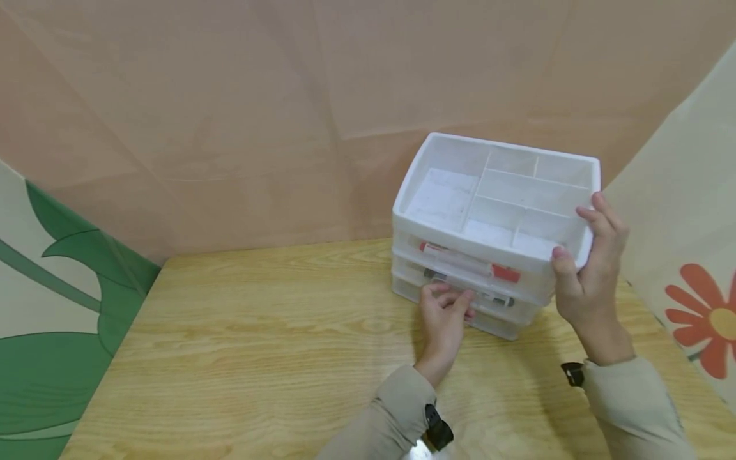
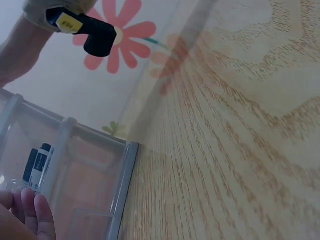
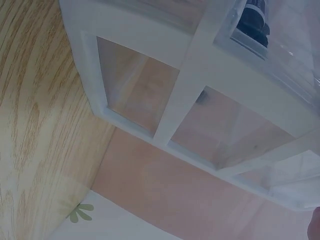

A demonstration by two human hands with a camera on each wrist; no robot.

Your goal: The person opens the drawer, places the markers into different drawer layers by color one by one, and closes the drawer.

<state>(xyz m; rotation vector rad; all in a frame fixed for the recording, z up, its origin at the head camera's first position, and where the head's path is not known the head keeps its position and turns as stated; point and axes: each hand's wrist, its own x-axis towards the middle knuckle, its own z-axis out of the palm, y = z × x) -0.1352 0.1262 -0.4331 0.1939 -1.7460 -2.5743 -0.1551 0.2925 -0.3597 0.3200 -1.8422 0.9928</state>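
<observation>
A white drawer organizer (image 1: 397,220) with clear drawers stands at the right of the table, slightly turned. My right hand (image 1: 598,275) grips its top right rim, thumb in front and fingers over the side. In the right wrist view only a fingertip (image 3: 314,225) shows at the edge. My left hand (image 1: 445,316) pinches the front handle of the middle drawer (image 1: 520,313); its curled fingers (image 2: 30,212) lie against the drawer front in the left wrist view. Black-capped markers (image 2: 39,164) lie inside that drawer. Red-capped markers (image 1: 460,257) lie in the drawer above.
The organizer's top tray (image 1: 443,191) is split into several compartments. A wooden table (image 1: 259,345) stretches to the left. Behind it hangs a plain tan cloth (image 1: 230,128); a cloth with a red flower (image 1: 704,297) borders the right side.
</observation>
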